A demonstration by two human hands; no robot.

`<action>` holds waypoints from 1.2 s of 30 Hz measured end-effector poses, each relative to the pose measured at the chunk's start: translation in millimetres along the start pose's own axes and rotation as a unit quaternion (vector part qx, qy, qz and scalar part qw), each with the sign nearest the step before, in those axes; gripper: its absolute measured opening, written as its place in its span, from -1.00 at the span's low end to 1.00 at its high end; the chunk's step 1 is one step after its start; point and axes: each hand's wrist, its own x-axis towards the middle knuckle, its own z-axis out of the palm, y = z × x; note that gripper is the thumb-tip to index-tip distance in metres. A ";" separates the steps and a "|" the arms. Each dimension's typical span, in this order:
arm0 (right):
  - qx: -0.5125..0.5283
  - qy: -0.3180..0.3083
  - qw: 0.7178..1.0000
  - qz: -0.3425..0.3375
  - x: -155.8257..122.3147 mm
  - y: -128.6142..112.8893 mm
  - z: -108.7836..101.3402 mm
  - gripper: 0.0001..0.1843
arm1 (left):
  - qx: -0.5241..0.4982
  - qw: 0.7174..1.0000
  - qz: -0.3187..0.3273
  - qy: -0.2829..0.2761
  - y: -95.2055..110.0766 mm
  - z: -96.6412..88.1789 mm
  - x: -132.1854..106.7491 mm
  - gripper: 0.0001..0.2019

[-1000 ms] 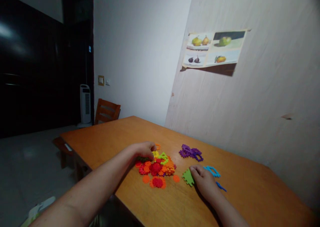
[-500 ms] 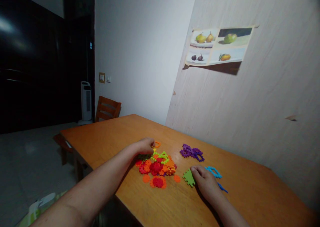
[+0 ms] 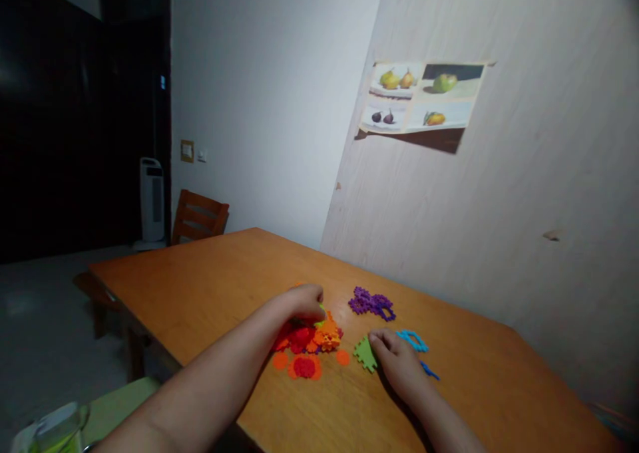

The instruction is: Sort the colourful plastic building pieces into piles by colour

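A heap of red, orange and yellow-green plastic pieces (image 3: 309,346) lies on the wooden table (image 3: 210,287). My left hand (image 3: 302,303) rests on the heap's far side, fingers curled over a yellow-green piece (image 3: 319,320). My right hand (image 3: 397,363) lies on the table with its fingertips pressed on a flat green piece (image 3: 364,353). Just beyond that hand are light-blue pieces (image 3: 412,340). A cluster of purple pieces (image 3: 370,303) sits farther back, apart from both hands.
The table stands against a pale wall with a fruit poster (image 3: 422,97). A wooden chair (image 3: 197,217) is at the far end, a white heater (image 3: 150,200) behind it. A cup (image 3: 47,433) shows at the lower left.
My left hand has moved right, from the heap's far left edge onto the yellow-green pieces. My right hand stays on the green piece. The view has shifted a little.
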 end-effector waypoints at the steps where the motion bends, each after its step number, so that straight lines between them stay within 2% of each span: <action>1: 0.002 0.002 1.000 0.002 0.3 -0.4 -0.4 -0.59 | -0.002 1.000 0.005 0.011 -0.8 3.2 2.0 -0.73; 7: 0.006 0.039 0.999 0.021 1.8 4.2 -1.6 -0.64 | -0.069 0.995 0.037 0.065 -20.8 20.2 13.1 -0.77; 11: -0.048 0.035 0.998 0.011 -0.6 1.2 -4.2 -0.64 | -0.100 0.988 0.060 0.098 -31.4 22.0 16.0 -0.78; 15: -0.128 -0.006 0.992 0.012 -8.8 -15.5 -10.8 -0.63 | -0.109 0.982 0.094 0.126 -27.2 15.9 11.8 -0.81; 19: -0.181 -0.060 0.982 0.008 -17.8 -33.7 -14.9 -0.51 | -0.095 0.981 0.103 0.135 -17.3 11.1 6.2 -0.83; 23: -0.195 -0.069 0.978 0.008 -19.3 -38.1 -14.8 -0.52 | -0.109 0.978 0.113 0.137 -15.0 14.6 7.4 -0.82; 26: -0.180 -0.067 0.981 0.012 -17.4 -33.7 -13.5 -0.54 | -0.120 0.974 0.110 0.160 -18.6 21.9 15.2 -0.81; 31: -0.172 -0.061 0.983 0.013 -15.7 -26.6 -11.3 -0.54 | -0.180 0.955 0.065 0.228 -29.2 31.4 34.5 -0.71; 36: -0.170 -0.059 0.984 0.014 -16.9 -26.1 -11.0 -0.56 | -0.217 0.941 0.040 0.256 -45.2 24.6 45.6 -0.76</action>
